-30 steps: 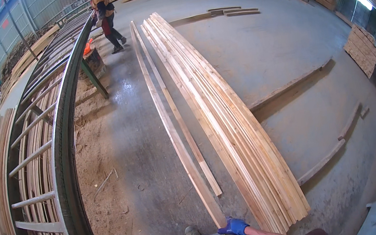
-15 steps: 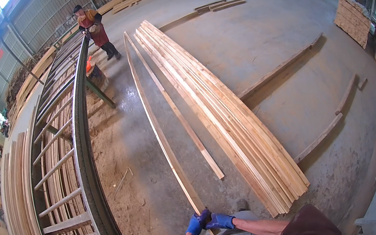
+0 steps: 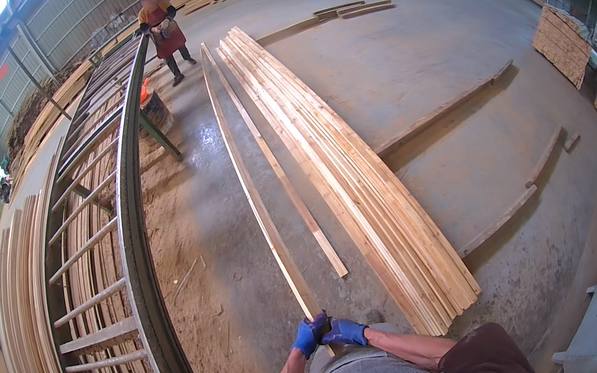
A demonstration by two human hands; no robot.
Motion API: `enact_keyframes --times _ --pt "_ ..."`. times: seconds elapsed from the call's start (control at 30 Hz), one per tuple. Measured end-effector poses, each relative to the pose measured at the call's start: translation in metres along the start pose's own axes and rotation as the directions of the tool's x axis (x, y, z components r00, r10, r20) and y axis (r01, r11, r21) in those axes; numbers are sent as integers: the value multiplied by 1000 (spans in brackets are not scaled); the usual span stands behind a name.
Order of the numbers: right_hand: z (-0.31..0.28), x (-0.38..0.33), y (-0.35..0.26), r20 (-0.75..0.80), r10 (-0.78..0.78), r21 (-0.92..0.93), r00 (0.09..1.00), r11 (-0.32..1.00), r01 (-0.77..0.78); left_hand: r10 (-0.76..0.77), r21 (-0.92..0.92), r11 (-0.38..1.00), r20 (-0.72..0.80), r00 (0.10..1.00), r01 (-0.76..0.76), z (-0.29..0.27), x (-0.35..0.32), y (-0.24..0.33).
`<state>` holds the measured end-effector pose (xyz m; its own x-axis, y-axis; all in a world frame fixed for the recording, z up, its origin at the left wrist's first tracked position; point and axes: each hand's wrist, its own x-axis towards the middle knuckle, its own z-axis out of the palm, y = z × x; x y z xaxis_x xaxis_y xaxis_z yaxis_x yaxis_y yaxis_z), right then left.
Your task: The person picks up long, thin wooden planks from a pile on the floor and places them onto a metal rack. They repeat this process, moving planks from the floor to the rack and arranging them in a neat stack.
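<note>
Both my hands, in blue gloves with dark purple palms, are closed round the near end of a long wooden board [image 3: 263, 221]. My left hand [image 3: 309, 334] grips its left side, and my right hand [image 3: 343, 332] is pressed close beside it. The board stretches away from my waist toward the far end of the hall. A second, thinner wooden strip [image 3: 292, 193] lies on the floor just right of it. Farther right, a stack of long pale boards [image 3: 362, 200] rests across low wooden beams [image 3: 449, 110].
A metal roller rack [image 3: 134, 234] runs along my left, with more boards [image 3: 27, 304] beyond it. Sawdust [image 3: 200, 301] covers the floor beside the rack. A co-worker [image 3: 164, 37] in a red apron stands at its far end, near an orange object [image 3: 144, 90].
My view has shifted slightly, and the held board's near end sits a little higher in the picture. The co-worker has turned and stands more upright. Both my hands keep their grip.
</note>
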<state>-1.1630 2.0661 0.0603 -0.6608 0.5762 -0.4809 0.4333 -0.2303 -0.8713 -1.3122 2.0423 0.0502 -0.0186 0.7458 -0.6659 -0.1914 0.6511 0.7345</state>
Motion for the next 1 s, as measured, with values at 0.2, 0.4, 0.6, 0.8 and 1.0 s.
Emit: enact_keyframes --times 0.2,0.4,0.6,0.8,1.0 --pt "5 1 -6 6 14 79 1000 997 -14 -8 8 1000 -34 999 8 -6 -4 6" --pt "16 7 5 -23 64 28 998 998 -64 -8 5 1000 -4 1000 8 -11 -1 3" --pt "2 -18 -26 -186 -28 106 982 993 49 -89 -276 951 176 980 136 -22 6 -3" --pt "16 -31 46 11 166 -42 986 985 -166 -204 -383 864 327 923 327 -7 10 -4" --pt "25 -40 49 -128 259 203 957 952 -230 -295 -369 836 323 899 407 2 20 -2"
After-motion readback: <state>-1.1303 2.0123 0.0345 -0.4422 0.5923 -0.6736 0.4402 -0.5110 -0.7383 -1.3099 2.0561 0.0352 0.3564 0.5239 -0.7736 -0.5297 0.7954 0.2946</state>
